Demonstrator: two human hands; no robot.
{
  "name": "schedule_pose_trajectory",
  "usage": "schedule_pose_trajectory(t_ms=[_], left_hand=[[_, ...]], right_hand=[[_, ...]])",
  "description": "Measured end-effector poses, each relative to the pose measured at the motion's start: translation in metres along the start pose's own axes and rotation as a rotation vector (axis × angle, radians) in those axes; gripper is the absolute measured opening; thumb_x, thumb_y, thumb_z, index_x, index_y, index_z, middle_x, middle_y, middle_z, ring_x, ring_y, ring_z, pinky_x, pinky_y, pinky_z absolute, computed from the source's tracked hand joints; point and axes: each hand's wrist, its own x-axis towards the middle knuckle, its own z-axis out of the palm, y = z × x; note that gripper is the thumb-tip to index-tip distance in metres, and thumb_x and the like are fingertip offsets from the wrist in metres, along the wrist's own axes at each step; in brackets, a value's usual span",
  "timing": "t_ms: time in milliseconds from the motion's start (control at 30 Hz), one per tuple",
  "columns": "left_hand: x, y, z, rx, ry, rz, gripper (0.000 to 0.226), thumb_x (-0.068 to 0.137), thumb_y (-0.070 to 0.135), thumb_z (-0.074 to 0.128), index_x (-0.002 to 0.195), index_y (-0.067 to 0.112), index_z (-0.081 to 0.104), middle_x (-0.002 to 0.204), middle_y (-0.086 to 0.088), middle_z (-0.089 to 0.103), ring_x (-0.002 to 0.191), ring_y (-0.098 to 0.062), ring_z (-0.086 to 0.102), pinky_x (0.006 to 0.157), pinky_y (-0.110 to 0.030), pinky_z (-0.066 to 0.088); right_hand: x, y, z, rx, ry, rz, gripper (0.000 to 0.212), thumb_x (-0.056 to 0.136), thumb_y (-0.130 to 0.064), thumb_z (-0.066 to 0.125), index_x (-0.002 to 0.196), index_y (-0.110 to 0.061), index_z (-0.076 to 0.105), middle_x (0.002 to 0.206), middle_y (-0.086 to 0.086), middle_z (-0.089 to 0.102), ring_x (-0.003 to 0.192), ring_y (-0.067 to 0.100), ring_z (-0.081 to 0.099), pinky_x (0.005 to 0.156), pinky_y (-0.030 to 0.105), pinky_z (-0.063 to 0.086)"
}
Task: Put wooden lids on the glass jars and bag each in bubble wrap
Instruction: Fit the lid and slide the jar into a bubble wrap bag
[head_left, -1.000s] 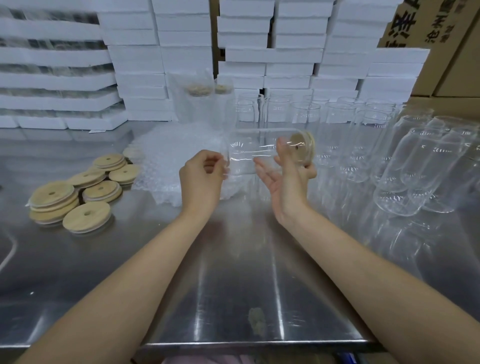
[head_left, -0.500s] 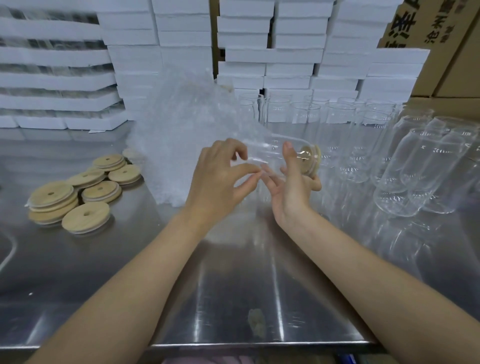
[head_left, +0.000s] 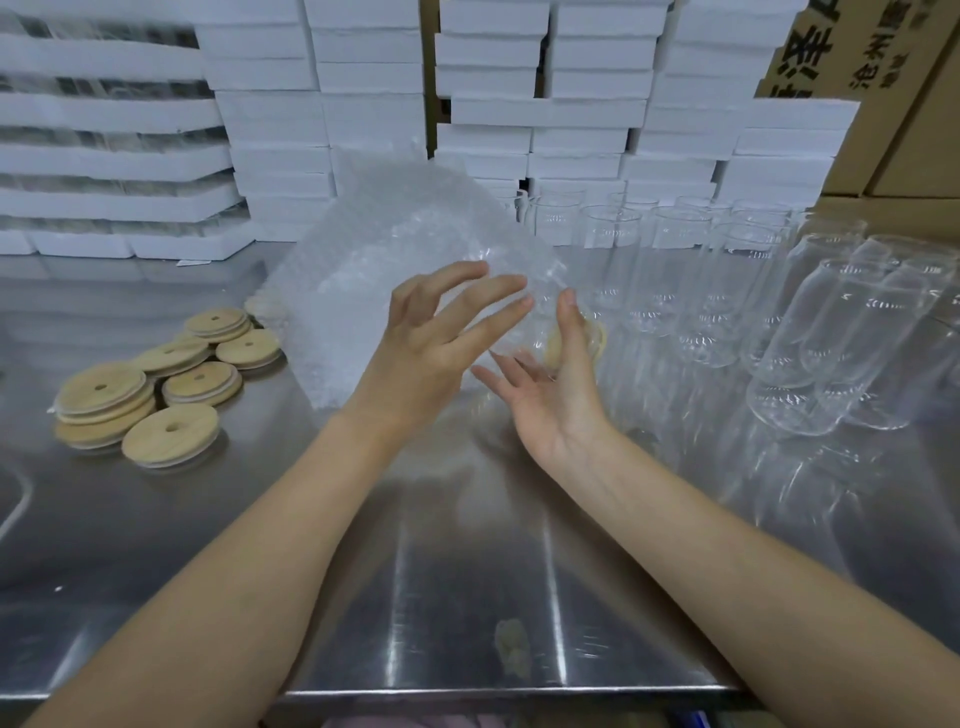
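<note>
Looks like the bagging step to me: the lidded jar (head_left: 537, 283) is up off the table (head_left: 415, 571), lying on its side between both hands, with its body apparently already inside the bubble bag (head_left: 363, 270) and the lid (head_left: 596, 338) end poking out toward the right. The right hand (head_left: 550, 395) is palm-up with fingers fairly straight, cradling the lid end, thumb standing up across the face of the lid. The left hand (head_left: 431, 343) has its fingers spread and loose against the bag's mouth, not pinching anything as far as I can tell. If it were me, I'd hold that thumb on the lid so it can't pop off, then use the left hand to pull the bag over the jar rather than shoving glass into plastic, since bubble wrap bunches and grabs. The jar itself is clear, smooth and slippery-looking, hard to make out through the wrap, and the lid is a pale wooden disc. The spare lids (head_left: 171, 382) are piled to the left, the bare jars (head_left: 805, 332) crowd the right, so watch your elbows.
</note>
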Motion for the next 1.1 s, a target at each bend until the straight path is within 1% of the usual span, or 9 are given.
schedule_pose_trajectory(t_ms=[100, 200, 300, 367, 533, 733, 867, 1000, 1100], left_hand=[[0.000, 0.016, 0.004, -0.115, -0.126, 0.066, 0.026, 0.090, 0.002, 0.062, 0.112, 0.013, 0.071, 0.120, 0.000, 0.067, 0.118, -0.021, 0.059, 0.098, -0.034, 0.034], [0.004, 0.033, 0.003, -0.465, -0.231, -0.146, 0.037, 0.076, -0.004, 0.068, 0.112, 0.007, 0.069, 0.114, -0.002, 0.068, 0.113, -0.018, 0.059, 0.103, -0.029, 0.036], [0.007, 0.039, -0.006, -0.629, -0.114, -0.575, 0.011, 0.083, 0.021, 0.065, 0.079, 0.013, 0.072, 0.078, 0.008, 0.070, 0.072, -0.004, 0.060, 0.070, -0.018, 0.046], [0.006, 0.032, -0.005, -0.536, -0.159, -0.888, 0.040, 0.084, 0.048, 0.062, 0.062, 0.015, 0.062, 0.058, 0.005, 0.062, 0.054, -0.004, 0.053, 0.055, -0.018, 0.041], [0.009, 0.012, -0.009, -0.807, -0.055, -1.247, 0.043, 0.062, 0.056, 0.079, 0.087, 0.026, 0.061, 0.077, 0.018, 0.067, 0.076, 0.011, 0.061, 0.068, -0.001, 0.041], [0.017, 0.003, -0.020, -1.149, 0.249, -1.248, 0.082, 0.060, 0.036, 0.081, 0.132, 0.017, 0.046, 0.128, -0.006, 0.060, 0.120, -0.017, 0.057, 0.108, -0.041, 0.041], [0.017, 0.008, -0.017, -1.149, 0.210, -1.248, 0.089, 0.059, 0.035, 0.081, 0.135, 0.011, 0.041, 0.126, -0.012, 0.060, 0.116, -0.021, 0.060, 0.104, -0.045, 0.045], [0.002, 0.010, -0.005, -1.182, 0.028, -1.237, 0.089, 0.063, 0.022, 0.082, 0.139, 0.020, 0.034, 0.118, -0.004, 0.065, 0.106, -0.013, 0.066, 0.079, -0.026, 0.055], [-0.010, 0.008, 0.000, -1.254, -0.106, -1.246, 0.088, 0.061, 0.033, 0.085, 0.134, 0.033, 0.036, 0.107, 0.007, 0.070, 0.093, -0.010, 0.070, 0.058, -0.021, 0.056]], right_hand=[[-0.001, -0.001, -0.004, 0.104, -0.124, 0.082, 0.063, 0.081, -0.051, 0.068, 0.121, -0.003, 0.057, 0.116, 0.014, 0.068, 0.105, 0.021, 0.068, 0.088, 0.033, 0.055], [0.007, -0.006, -0.009, 0.078, -0.112, 0.040, 0.042, 0.090, -0.054, 0.059, 0.097, -0.014, 0.063, 0.082, 0.005, 0.075, 0.080, 0.016, 0.074, 0.077, 0.029, 0.055], [0.013, -0.017, -0.005, 0.089, -0.097, -0.088, 0.046, 0.093, -0.046, 0.058, 0.126, -0.014, 0.056, 0.109, 0.010, 0.072, 0.101, 0.024, 0.070, 0.080, 0.036, 0.058], [0.019, -0.021, -0.004, 0.170, -0.089, -0.157, 0.055, 0.092, -0.038, 0.061, 0.138, -0.011, 0.048, 0.133, 0.012, 0.061, 0.119, 0.028, 0.061, 0.082, 0.038, 0.058], [0.017, -0.008, -0.007, 0.091, -0.203, -0.118, 0.039, 0.089, -0.027, 0.065, 0.126, -0.021, 0.054, 0.134, 0.007, 0.061, 0.114, 0.024, 0.064, 0.079, 0.038, 0.059], [0.008, 0.007, -0.007, -0.153, -0.299, 0.002, 0.029, 0.079, -0.042, 0.066, 0.104, -0.030, 0.070, 0.109, -0.001, 0.071, 0.108, 0.021, 0.065, 0.094, 0.049, 0.053], [0.000, 0.013, -0.005, -0.278, -0.425, 0.065, 0.068, 0.082, -0.049, 0.059, 0.139, -0.014, 0.051, 0.134, 0.010, 0.061, 0.126, 0.028, 0.056, 0.105, 0.053, 0.044], [-0.005, 0.016, -0.005, -0.386, -0.482, 0.022, 0.062, 0.088, -0.051, 0.048, 0.128, -0.004, 0.057, 0.121, 0.016, 0.066, 0.113, 0.030, 0.062, 0.104, 0.050, 0.046], [-0.003, 0.017, -0.008, -0.392, -0.509, 0.068, 0.069, 0.095, -0.058, 0.036, 0.144, -0.010, 0.044, 0.141, 0.015, 0.054, 0.130, 0.034, 0.050, 0.111, 0.055, 0.036]])
